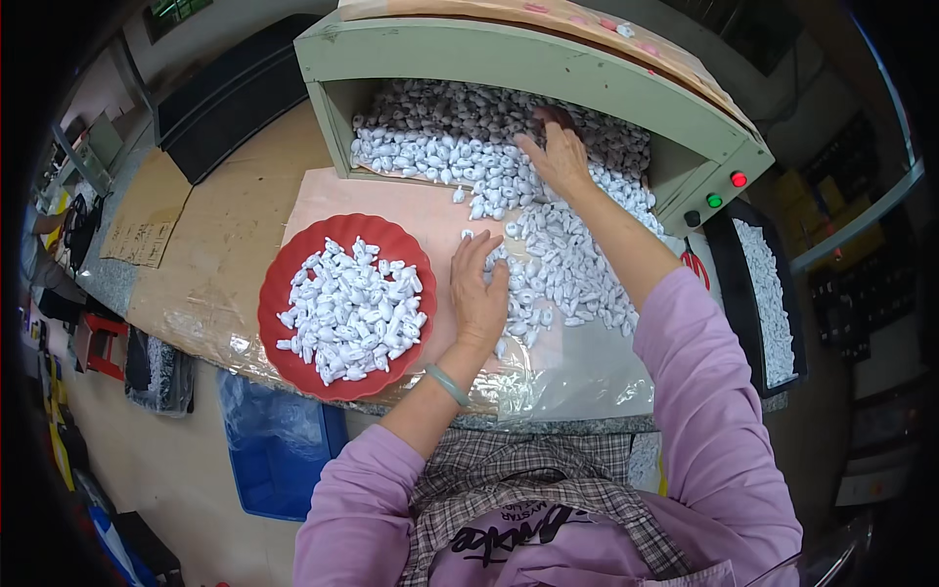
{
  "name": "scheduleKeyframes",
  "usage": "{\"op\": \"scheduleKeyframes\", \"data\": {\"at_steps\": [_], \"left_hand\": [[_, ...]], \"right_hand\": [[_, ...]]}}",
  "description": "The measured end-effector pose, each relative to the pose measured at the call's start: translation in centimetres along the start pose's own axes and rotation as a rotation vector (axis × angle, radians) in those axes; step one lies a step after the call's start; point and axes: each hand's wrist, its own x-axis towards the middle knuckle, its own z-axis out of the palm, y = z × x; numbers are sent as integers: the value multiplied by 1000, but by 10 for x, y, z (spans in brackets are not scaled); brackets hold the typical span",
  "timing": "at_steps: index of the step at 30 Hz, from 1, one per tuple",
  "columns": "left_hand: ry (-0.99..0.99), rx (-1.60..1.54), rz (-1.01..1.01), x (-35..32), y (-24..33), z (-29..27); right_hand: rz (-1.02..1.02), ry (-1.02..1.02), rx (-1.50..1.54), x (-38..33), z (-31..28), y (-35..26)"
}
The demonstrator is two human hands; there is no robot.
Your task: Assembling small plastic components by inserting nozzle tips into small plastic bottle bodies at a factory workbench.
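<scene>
Bare cardboard (225,225) left of red plate (284,284), white pieces (558,264) crowd right (green box (528,59) behind)

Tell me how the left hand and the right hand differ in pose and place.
The left hand lies flat on the table beside the red plate, at the near edge of the loose white pieces; the right hand reaches far forward into the green box's opening. The left wrist wears a pale green bangle; the right shows none. Both rest palm down, fingers spread, on the pieces.

A blue bin (279,445) stood on the floor below the counter. A black tray (758,293) lay right of the green box, whose red button (738,179) and green button (715,201) showed.
</scene>
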Motion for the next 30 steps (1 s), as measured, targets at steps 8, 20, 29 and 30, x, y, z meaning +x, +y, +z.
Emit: {"op": "scheduleKeyframes", "data": {"at_steps": [8, 20, 29, 30], "left_hand": [[57, 14, -4, 7, 4, -6], [122, 82, -36, 23, -4, 2], [42, 198, 89, 28, -6, 9], [24, 209, 88, 29, -6, 7]], "right_hand": [[-239, 319, -286, 28, 67, -2], [-443, 64, -46, -36, 43, -21], [-594, -184, 138, -86, 13, -20], [-573, -284, 187, -91, 12, -25]]}}
